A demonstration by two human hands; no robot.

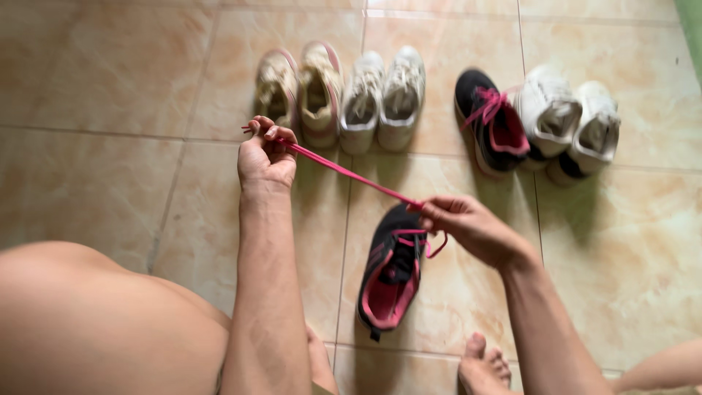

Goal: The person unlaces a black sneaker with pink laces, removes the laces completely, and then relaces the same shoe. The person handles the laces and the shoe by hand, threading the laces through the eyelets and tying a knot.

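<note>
A black sneaker with pink lining (391, 274) lies on the tiled floor in front of me. A pink shoelace (344, 172) runs taut from the shoe's eyelets up and to the left. My left hand (265, 155) pinches the far end of the lace, pulled out over the floor. My right hand (472, 228) grips the lace just above the shoe's eyelets. A loose loop of lace hangs under my right hand.
A row of shoes stands at the far side: a worn beige pair (300, 91), a white pair (382, 99), the matching black-and-pink sneaker (490, 124) and another white pair (570, 124). My knee (102, 322) fills the lower left, my bare foot (484, 369) is at the bottom.
</note>
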